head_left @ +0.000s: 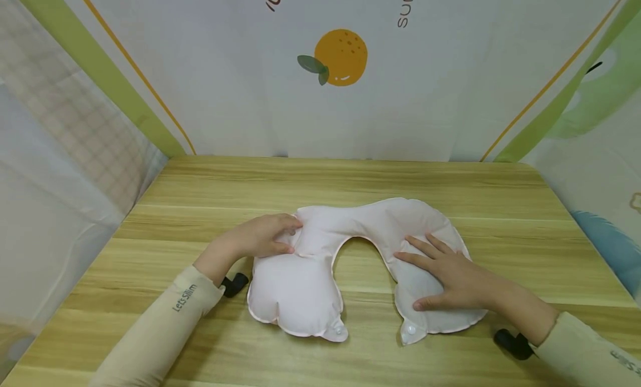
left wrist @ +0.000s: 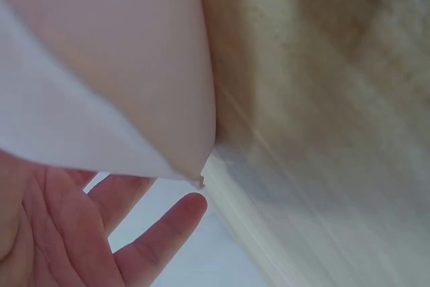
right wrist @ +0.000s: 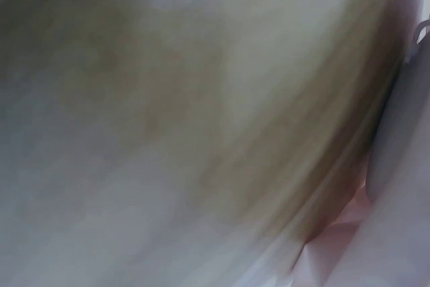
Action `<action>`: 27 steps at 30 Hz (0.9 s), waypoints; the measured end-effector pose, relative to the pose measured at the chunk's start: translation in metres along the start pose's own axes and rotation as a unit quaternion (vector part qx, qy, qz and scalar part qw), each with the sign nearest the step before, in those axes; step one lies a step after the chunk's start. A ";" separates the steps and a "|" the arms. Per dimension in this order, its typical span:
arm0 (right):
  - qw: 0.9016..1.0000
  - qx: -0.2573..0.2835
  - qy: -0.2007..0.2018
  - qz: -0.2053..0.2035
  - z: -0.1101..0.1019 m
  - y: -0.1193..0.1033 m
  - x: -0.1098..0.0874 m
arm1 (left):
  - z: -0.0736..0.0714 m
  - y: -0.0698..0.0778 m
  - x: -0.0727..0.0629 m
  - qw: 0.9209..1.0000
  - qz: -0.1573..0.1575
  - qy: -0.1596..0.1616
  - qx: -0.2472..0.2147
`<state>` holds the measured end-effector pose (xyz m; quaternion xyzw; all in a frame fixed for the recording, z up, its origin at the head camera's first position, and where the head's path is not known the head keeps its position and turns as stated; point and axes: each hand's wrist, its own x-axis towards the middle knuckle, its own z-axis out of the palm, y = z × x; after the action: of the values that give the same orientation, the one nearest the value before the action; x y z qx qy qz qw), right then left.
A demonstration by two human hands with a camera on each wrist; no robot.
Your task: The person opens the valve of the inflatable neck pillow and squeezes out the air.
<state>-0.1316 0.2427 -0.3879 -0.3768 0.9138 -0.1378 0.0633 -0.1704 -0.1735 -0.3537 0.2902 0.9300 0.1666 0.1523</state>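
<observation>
A pale pink inflatable neck pillow (head_left: 300,287) lies puffed up on the wooden table, its U opening toward the person. Each end of the U carries a small tab with a snap button. The left hand (head_left: 262,235) touches the pillow's upper left edge, thumb and fingers apart around a small round greyish spot. In the left wrist view, outstretched fingers (left wrist: 161,233) show below the pillow's edge (left wrist: 148,65). Spread flat, the right hand (head_left: 448,276) rests on the pillow's right arm. The right wrist view is blurred, with that hand's fingers not visible.
The light wooden table (head_left: 200,342) extends around the pillow. Behind it hangs a white curtain (head_left: 225,98) printed with an orange, and more printed cloth hangs on both sides. Black wrist devices (head_left: 513,343) sit under both forearms, by the beige sleeves (head_left: 155,326).
</observation>
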 end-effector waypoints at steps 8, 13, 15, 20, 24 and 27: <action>1.000 0.007 0.000 -0.001 -0.001 0.000 0.000 | 0.000 0.001 0.000 1.000 0.005 0.000 0.011; 1.000 0.009 -0.004 0.001 -0.001 0.000 0.001 | 0.000 0.002 -0.001 1.000 0.004 -0.003 0.011; 1.000 0.008 -0.004 0.001 -0.001 0.000 0.001 | 0.000 0.001 -0.001 1.000 0.003 -0.006 0.010; 1.000 0.009 -0.005 0.001 -0.001 0.000 0.001 | 0.002 -0.001 0.000 1.000 0.003 -0.006 0.010; 1.000 0.011 -0.005 0.000 -0.001 -0.001 0.000 | 0.002 -0.001 0.000 1.000 -0.001 -0.009 0.008; 1.000 0.011 -0.003 -0.003 -0.002 -0.001 0.001 | 0.002 -0.001 0.000 1.000 -0.003 -0.011 0.009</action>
<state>-0.1318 0.2418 -0.3859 -0.3791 0.9110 -0.1467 0.0693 -0.1706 -0.1740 -0.3560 0.2909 0.9304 0.1550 0.1603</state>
